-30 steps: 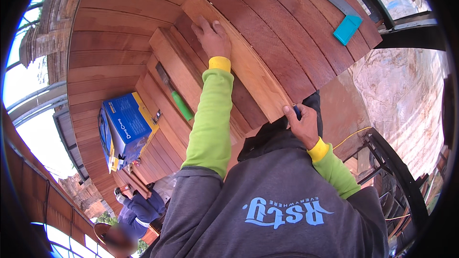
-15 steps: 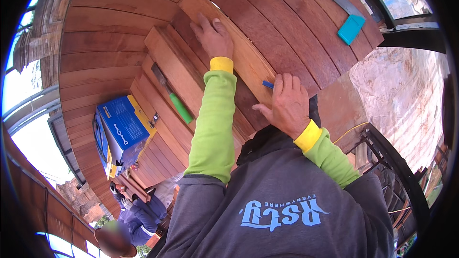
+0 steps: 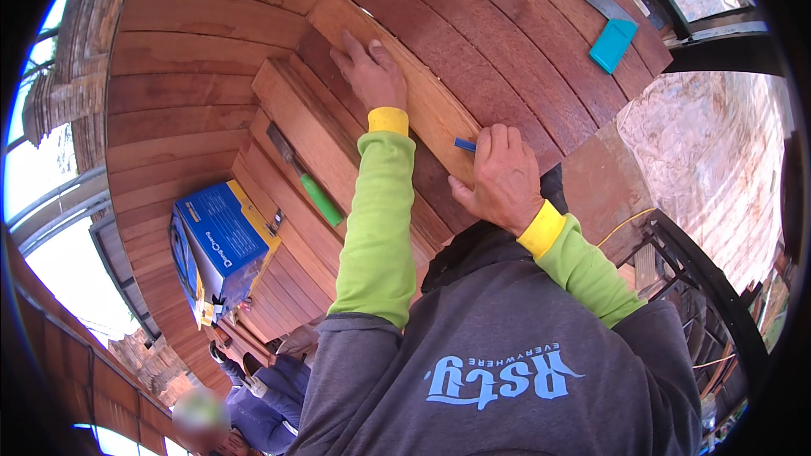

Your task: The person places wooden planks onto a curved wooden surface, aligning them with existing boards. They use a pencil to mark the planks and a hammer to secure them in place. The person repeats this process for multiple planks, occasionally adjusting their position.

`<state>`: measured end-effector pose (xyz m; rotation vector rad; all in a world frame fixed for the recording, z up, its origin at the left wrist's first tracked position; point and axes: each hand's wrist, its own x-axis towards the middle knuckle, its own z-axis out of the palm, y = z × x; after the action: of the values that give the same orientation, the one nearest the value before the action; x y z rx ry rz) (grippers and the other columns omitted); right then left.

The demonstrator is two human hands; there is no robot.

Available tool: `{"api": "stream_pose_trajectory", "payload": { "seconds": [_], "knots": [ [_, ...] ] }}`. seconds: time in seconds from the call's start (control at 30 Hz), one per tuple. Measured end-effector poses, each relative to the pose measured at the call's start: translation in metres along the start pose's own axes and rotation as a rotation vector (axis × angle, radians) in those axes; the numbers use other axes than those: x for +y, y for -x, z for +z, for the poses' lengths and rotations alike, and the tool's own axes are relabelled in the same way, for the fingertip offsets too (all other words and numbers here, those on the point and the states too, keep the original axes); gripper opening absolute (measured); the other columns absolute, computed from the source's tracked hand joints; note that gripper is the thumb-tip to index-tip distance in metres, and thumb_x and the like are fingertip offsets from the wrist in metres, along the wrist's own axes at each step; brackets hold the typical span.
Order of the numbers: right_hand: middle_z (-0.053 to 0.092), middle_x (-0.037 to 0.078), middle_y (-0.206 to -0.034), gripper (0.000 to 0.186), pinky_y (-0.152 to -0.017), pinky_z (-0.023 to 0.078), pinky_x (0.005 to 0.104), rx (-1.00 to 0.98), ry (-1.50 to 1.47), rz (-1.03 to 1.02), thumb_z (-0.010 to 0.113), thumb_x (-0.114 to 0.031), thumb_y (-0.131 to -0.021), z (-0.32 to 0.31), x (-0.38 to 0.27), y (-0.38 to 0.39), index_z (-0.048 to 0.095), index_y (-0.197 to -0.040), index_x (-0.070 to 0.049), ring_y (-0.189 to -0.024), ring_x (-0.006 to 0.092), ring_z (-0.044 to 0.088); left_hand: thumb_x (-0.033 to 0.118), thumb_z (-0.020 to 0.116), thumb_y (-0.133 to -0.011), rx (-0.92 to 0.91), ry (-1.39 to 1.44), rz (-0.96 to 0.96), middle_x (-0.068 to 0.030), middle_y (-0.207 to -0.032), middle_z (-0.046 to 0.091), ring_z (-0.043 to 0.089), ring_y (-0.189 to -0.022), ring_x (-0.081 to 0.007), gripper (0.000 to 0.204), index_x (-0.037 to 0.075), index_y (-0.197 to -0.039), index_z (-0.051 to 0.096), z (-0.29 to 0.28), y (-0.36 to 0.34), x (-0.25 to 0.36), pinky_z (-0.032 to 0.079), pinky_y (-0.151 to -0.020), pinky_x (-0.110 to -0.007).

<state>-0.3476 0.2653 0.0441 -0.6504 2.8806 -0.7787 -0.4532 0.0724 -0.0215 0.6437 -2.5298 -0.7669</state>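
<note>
While your left hand (image 3: 372,74) lies open on the pale board (image 3: 432,109), nothing seen in it, your right hand (image 3: 507,175) bends over the near end, fingers curled on a slim blue tool (image 3: 464,144) (grip partly hidden); board: lengthwise beside reddish planks (image 3: 507,59); left of board: green-handled tool (image 3: 320,198); advisable: even left-hand pressure, board steady, blue tool pinched firmly

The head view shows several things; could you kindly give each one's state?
Left hand: open, resting on the light board
Right hand: holding a blue pen-like tool
Light board: lying under the left hand
Green-handled tool: lying down, not held
Teal-handled square: lying flat, not held
</note>
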Motion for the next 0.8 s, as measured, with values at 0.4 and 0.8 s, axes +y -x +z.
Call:
{"api": "stream_pose_trajectory", "payload": {
  "seconds": [0.4,0.8],
  "knots": [
    [0.048,0.011,-0.095,0.069,-0.070,0.043,0.0336,-0.034,-0.087,0.012,0.076,-0.048,-0.061,-0.011,0.016,0.023,0.052,-0.103,0.001,-0.089,0.0243,0.048,0.029,0.042,-0.096,-0.035,0.002,0.026,-0.0359,-0.141,0.027,0.027,-0.133,-0.0456,0.054,-0.003,-0.139,0.033,-0.004,0.000,0.003,0.027,-0.109,-0.040],
    [0.048,0.015,-0.108,0.083,-0.075,0.041,0.0349,0.003,-0.095,0.112,0.079,-0.044,-0.056,-0.009,0.022,0.074,0.049,-0.116,0.004,-0.091,0.0268,0.048,0.029,0.039,-0.097,-0.093,-0.043,0.054,-0.0380,-0.141,0.022,0.026,-0.131,-0.0486,0.054,0.000,-0.141,0.029,-0.008,0.000,0.006,0.027,-0.108,-0.046]
  ]
}}
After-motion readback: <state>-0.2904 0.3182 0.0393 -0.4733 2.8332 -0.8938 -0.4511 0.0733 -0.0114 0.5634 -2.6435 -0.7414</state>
